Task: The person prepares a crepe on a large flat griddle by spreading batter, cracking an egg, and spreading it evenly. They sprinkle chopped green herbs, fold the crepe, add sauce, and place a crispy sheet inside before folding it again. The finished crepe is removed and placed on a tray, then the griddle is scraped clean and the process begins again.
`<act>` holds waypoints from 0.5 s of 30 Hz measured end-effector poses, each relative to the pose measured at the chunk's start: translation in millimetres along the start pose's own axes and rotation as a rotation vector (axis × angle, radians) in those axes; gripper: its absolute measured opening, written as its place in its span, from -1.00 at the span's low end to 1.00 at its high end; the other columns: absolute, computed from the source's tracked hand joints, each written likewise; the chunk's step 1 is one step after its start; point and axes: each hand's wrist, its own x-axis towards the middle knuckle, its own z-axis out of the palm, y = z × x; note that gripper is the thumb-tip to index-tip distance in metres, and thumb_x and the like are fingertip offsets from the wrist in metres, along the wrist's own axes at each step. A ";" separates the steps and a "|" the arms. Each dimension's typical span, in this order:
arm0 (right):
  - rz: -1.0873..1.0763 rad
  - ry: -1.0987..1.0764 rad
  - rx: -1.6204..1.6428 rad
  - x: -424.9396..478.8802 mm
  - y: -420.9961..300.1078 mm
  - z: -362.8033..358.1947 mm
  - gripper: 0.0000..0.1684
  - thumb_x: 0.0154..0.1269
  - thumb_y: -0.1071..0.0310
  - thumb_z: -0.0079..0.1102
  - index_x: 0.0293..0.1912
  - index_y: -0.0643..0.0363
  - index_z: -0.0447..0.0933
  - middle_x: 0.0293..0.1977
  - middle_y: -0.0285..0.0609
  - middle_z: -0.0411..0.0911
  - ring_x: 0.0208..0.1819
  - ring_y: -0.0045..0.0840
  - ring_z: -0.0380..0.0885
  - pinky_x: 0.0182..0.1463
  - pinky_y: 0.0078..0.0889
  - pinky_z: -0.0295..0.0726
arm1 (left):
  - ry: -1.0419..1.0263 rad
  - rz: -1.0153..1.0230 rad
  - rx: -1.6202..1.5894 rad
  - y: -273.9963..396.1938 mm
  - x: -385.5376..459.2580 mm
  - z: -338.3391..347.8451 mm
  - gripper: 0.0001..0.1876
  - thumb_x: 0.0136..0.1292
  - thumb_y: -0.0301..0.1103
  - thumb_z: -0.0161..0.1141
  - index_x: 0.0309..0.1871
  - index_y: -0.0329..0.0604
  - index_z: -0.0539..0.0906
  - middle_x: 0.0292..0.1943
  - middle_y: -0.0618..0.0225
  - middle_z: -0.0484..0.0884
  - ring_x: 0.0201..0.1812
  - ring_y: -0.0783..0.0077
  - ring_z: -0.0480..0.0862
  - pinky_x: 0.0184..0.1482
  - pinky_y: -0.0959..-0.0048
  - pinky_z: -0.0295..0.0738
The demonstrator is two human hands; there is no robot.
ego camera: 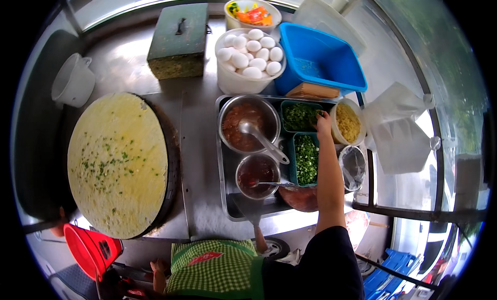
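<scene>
My right hand (323, 123) reaches over the right end of a green plastic tub of chopped leafy herbs (299, 115), a pinch of dark green herb at its closed fingertips. Nearer me is a second tub of chopped spring onions (306, 158). At lower left, beside my green checked apron (211, 265), my left hand (157, 266) hangs low, apart from the counter; its grip is unclear. On the round griddle (171, 176) lies a large pale yellow crepe (116, 172), with chopped green onion scattered mainly over its middle.
A steel bowl of brown sauce (242, 115) with a ladle (264, 139) and a smaller bowl of red sauce (258, 172) share the tray. Behind stand a bucket of eggs (252, 77), a blue bin (330, 63) and a green metal box (178, 40). Chopped yellow food (347, 123) sits right.
</scene>
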 end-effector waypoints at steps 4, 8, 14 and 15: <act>-0.753 0.049 -1.114 6.2 38.7 14.2 -0.61 0.00 0.38 0.00 -0.10 0.22 0.31 -0.22 0.06 0.38 -0.27 -0.15 0.41 -0.22 -0.26 0.42 | 0.071 -0.017 0.010 0.8 -14.4 1.3 -0.91 -0.05 -0.44 0.03 -0.58 -0.25 0.43 -0.74 0.39 0.37 -0.75 0.53 0.35 -0.73 0.53 0.26; -0.737 0.236 -0.928 2.2 21.2 2.5 -0.65 -0.10 0.46 -0.02 -0.19 0.26 0.39 -0.29 0.09 0.44 -0.23 -0.16 0.44 -0.16 -0.27 0.40 | 0.132 -0.050 0.069 51.4 -60.1 9.4 -0.88 -0.01 -0.40 0.04 -0.53 -0.26 0.48 -0.72 0.39 0.41 -0.73 0.51 0.40 -0.72 0.53 0.30; 0.225 -0.115 0.525 9.2 -0.4 8.7 -0.80 0.11 0.43 -0.15 -0.20 0.18 0.30 -0.49 -0.17 0.32 -0.57 -0.51 0.29 -0.52 -0.50 0.35 | 0.202 -0.184 0.099 -25.3 -52.1 -15.8 -0.83 0.01 -0.38 0.04 -0.46 -0.32 0.54 -0.68 0.28 0.52 -0.71 0.48 0.48 -0.68 0.51 0.35; 0.232 -0.290 0.619 -12.0 -15.6 24.6 -0.80 0.11 0.41 -0.16 -0.21 0.18 0.30 -0.49 -0.18 0.31 -0.59 -0.53 0.27 -0.54 -0.53 0.32 | 0.205 -0.211 0.112 -16.4 -57.5 -11.7 -0.82 0.01 -0.37 0.04 -0.46 -0.33 0.54 -0.67 0.27 0.52 -0.71 0.48 0.48 -0.68 0.51 0.35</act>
